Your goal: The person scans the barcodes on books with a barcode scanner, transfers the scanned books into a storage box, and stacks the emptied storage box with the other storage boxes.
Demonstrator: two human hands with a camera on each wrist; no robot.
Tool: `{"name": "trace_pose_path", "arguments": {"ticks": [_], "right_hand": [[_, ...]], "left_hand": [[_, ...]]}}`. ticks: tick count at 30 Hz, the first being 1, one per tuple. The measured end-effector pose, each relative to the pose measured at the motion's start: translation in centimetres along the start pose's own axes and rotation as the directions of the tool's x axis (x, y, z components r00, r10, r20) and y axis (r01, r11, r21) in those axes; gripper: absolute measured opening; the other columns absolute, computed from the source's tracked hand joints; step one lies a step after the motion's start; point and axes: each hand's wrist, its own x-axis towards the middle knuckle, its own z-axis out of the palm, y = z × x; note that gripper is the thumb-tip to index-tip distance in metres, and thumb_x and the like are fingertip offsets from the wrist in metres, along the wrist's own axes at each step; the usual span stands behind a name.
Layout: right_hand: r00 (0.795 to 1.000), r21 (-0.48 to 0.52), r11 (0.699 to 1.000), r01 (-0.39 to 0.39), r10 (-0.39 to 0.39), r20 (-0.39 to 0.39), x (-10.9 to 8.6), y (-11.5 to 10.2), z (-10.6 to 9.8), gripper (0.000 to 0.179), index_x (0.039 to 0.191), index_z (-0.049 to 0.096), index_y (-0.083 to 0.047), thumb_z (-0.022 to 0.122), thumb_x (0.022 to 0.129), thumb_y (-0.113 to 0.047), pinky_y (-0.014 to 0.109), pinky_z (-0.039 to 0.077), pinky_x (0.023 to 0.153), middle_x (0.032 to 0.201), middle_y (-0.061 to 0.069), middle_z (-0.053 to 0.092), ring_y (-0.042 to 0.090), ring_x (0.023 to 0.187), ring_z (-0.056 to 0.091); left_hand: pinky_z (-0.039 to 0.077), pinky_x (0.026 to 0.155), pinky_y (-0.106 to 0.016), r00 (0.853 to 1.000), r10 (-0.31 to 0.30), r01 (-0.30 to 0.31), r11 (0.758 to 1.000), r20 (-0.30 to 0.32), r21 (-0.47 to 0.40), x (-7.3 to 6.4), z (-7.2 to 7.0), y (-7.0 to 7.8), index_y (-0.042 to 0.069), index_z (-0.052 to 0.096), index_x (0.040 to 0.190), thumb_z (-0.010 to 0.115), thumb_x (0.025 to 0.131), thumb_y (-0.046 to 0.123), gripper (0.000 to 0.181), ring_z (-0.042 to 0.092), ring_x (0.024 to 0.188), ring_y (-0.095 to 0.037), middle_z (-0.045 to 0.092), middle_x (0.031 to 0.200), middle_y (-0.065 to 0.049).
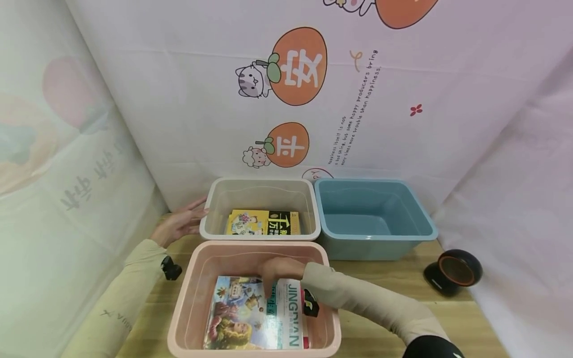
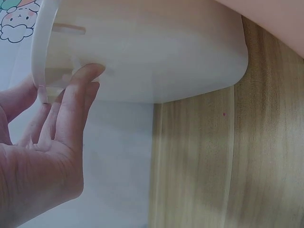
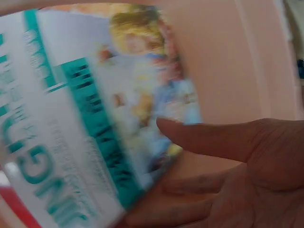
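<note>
Book (image 1: pixel 243 318) under spread right hand (image 1: pixel 284 269); left hand (image 2: pixel 50 147) gripping white bin (image 1: pixel 260 237) — clearest in wrist view

The head view looks forward and down. Nearer, the left wrist view shares its central white bin (image 1: pixel 268 196); the right, its lower pink bin (image 1: pixel 197 303).

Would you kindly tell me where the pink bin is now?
In the head view, the pink bin sits low, left of centre, just in front of the white bin, with the right hand inside it.
</note>
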Motion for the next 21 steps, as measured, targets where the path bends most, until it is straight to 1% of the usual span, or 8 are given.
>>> {"name": "trace_pose_path", "arguments": {"ticks": [2, 4, 7, 10, 13, 14, 18, 21], "right_hand": [[0.999, -0.102, 0.995, -0.008, 0.012, 0.038, 0.8, 0.1, 0.5, 0.02, 0.094, 0.074, -0.006, 0.09, 0.083, -0.013, 0.039, 0.062, 0.082, 0.086, 0.006, 0.069, 0.024, 0.085, 0.074], [0.995, -0.146, 0.989, -0.002, 0.016, 0.099, 1.6, 0.1, 0.7, 0.02, 0.093, 0.074, -0.007, 0.09, 0.084, -0.017, 0.038, 0.063, 0.081, 0.087, 0.007, 0.072, 0.023, 0.086, 0.075], [0.983, -0.038, 0.996, -0.078, 0.084, 0.161, 2.5, 0.2, 0.6, 0.018, 0.092, 0.076, -0.006, 0.09, 0.085, -0.016, 0.043, 0.063, 0.083, 0.093, 0.012, 0.075, 0.028, 0.089, 0.076], [0.981, -0.061, 0.99, -0.13, 0.137, 0.137, 3.0, 0.2, 0.4, 0.023, 0.091, 0.076, -0.011, 0.092, 0.083, -0.026, 0.036, 0.058, 0.077, 0.098, 0.007, 0.072, 0.022, 0.088, 0.07], [0.987, -0.169, 0.978, -0.123, 0.139, 0.081, 3.3, 0.1, 0.3, 0.027, 0.087, 0.075, -0.016, 0.092, 0.082, -0.037, 0.033, 0.05, 0.069, 0.095, 0.003, 0.067, 0.019, 0.083, 0.061], [0.988, -0.177, 0.977, -0.115, 0.131, 0.08, 3.4, 0.1, 0.3, 0.027, 0.085, 0.075, -0.016, 0.092, 0.082, -0.036, 0.034, 0.049, 0.068, 0.092, 0.002, 0.066, 0.019, 0.08, 0.06], [0.994, -0.24, 0.969, -0.062, 0.081, 0.069, 3.6, 0.1, 0.2, 0.025, 0.086, 0.075, -0.016, 0.09, 0.085, -0.037, 0.038, 0.058, 0.07, 0.09, 0.0, 0.063, 0.018, 0.076, 0.059], [0.997, -0.268, 0.962, -0.044, 0.058, 0.044, 3.3, -0.1, 0.0, 0.028, 0.089, 0.074, -0.016, 0.091, 0.083, -0.038, 0.04, 0.06, 0.072, 0.091, 0.0, 0.061, 0.017, 0.077, 0.06]], "left_hand": [[0.057, 0.098, -0.034, 1.0, 0.001, -0.001, 1.0, -0.001, 0.002, -0.1, -0.1, 0.0, 0.023, 0.001, 0.17, 0.049, 0.113, 0.021, 0.075, 0.025, 0.155, -0.046, 0.014, 0.173, -0.023], [0.057, 0.101, -0.037, 1.0, 0.004, -0.004, 1.0, 0.001, 0.0, -0.2, -0.1, -0.1, 0.023, 0.002, 0.17, 0.049, 0.113, 0.02, 0.074, 0.025, 0.155, -0.046, 0.015, 0.173, -0.022], [0.055, 0.104, -0.039, 1.0, 0.007, -0.007, 1.0, 0.009, 0.003, -0.2, -0.1, -0.1, 0.024, 0.004, 0.17, 0.05, 0.112, 0.021, 0.074, 0.027, 0.154, -0.045, 0.017, 0.172, -0.023], [0.055, 0.104, -0.04, 1.0, 0.006, -0.006, 1.0, 0.008, 0.01, -0.1, -0.1, 0.0, 0.024, 0.004, 0.17, 0.05, 0.112, 0.022, 0.074, 0.029, 0.153, -0.045, 0.018, 0.172, -0.023], [0.054, 0.106, -0.041, 1.0, 0.01, -0.011, 1.0, 0.008, 0.02, -0.1, -0.2, 0.0, 0.024, 0.003, 0.17, 0.049, 0.113, 0.022, 0.074, 0.029, 0.153, -0.046, 0.019, 0.171, -0.024], [0.053, 0.107, -0.042, 1.0, 0.013, -0.013, 1.0, 0.009, 0.023, -0.1, -0.3, 0.0, 0.024, 0.003, 0.17, 0.049, 0.113, 0.021, 0.073, 0.029, 0.153, -0.046, 0.019, 0.171, -0.025], [0.05, 0.111, -0.047, 1.0, 0.005, -0.005, 1.0, 0.014, 0.016, 0.0, -0.3, -0.1, 0.025, 0.003, 0.17, 0.048, 0.113, 0.02, 0.073, 0.029, 0.153, -0.047, 0.018, 0.172, -0.024], [0.053, 0.108, -0.045, 1.0, -0.001, 0.001, 1.0, 0.013, 0.007, 0.0, -0.3, 0.0, 0.025, 0.004, 0.17, 0.049, 0.113, 0.02, 0.073, 0.027, 0.154, -0.046, 0.016, 0.173, -0.022]]}}
